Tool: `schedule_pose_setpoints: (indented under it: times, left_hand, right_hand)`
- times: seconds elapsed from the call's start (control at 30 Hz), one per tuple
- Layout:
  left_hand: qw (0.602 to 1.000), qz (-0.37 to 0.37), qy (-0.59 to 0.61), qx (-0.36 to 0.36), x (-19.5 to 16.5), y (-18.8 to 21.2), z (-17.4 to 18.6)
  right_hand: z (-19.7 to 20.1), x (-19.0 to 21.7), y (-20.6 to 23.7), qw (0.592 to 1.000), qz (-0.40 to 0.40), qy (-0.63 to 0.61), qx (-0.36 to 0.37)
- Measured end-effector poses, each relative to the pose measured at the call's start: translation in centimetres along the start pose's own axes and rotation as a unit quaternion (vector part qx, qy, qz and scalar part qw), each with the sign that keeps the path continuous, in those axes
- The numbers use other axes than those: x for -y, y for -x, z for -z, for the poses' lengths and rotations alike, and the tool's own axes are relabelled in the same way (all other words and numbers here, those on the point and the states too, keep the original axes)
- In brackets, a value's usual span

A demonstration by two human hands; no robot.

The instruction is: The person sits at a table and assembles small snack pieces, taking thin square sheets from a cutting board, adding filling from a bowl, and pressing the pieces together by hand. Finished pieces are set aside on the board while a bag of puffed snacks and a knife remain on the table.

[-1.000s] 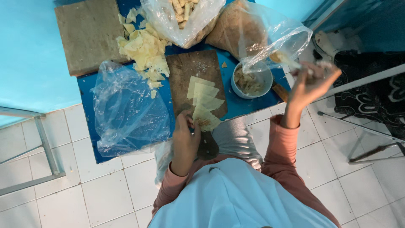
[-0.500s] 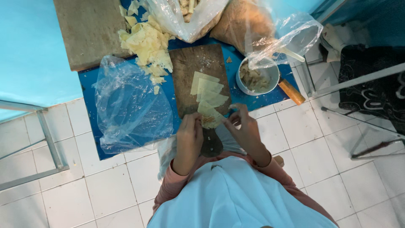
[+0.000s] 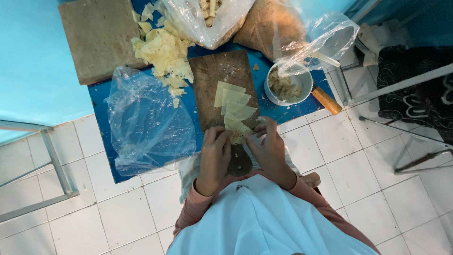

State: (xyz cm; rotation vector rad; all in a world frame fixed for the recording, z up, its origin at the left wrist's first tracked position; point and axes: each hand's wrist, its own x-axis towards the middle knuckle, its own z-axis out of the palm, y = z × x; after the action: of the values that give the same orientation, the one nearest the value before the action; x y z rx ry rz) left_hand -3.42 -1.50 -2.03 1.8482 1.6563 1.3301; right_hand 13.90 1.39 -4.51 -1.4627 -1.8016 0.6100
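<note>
A dark wooden cutting board (image 3: 218, 74) lies on the blue mat (image 3: 101, 108), with a row of pale square dough wrappers (image 3: 233, 101) on it. At the board's near end my left hand (image 3: 214, 156) and my right hand (image 3: 269, 148) meet around one wrapper (image 3: 237, 137) with a lump of filling on it. The fingers of both hands pinch its edges. A white bowl of brownish filling (image 3: 285, 87) stands to the right of the board.
A heap of yellow dough scraps (image 3: 163, 52) lies at the back left, next to a square brown board (image 3: 96, 38). A crumpled clear plastic bag (image 3: 146, 125) covers the mat's left. More bags (image 3: 207, 16) sit behind. A wooden handle (image 3: 326, 100) lies at the right.
My right hand came down from the bowl at the right and joined the left hand at the wrapper on the board's near end. The camera view shifted slightly.
</note>
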Motion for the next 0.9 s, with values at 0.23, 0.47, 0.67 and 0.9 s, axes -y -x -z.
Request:
schedule_pose_setpoints:
  times: [0.23, 0.47, 0.67, 0.9]
  left_hand:
    - [1.000, 0.000, 0.003, 0.011, 0.5, -0.1, -0.2]
    - [1.000, -0.003, 0.011, 0.011, 0.6, -0.3, 0.1]
    - [1.000, 0.012, 0.022, 0.014, 0.5, -0.4, 0.5]
    - [1.000, -0.006, 0.012, 0.019, 0.8, -0.2, 0.7]
  right_hand:
    - [-1.1, -0.7, 0.2, 0.988, -0.022, -0.154, -0.021]
    - [-3.1, -0.2, 0.8, 0.976, 0.069, -0.202, -0.051]
    - [-3.0, 0.8, 0.6, 0.991, 0.098, -0.086, 0.007]
    - [0.8, 1.8, -0.5, 0.980, 0.162, -0.066, 0.095]
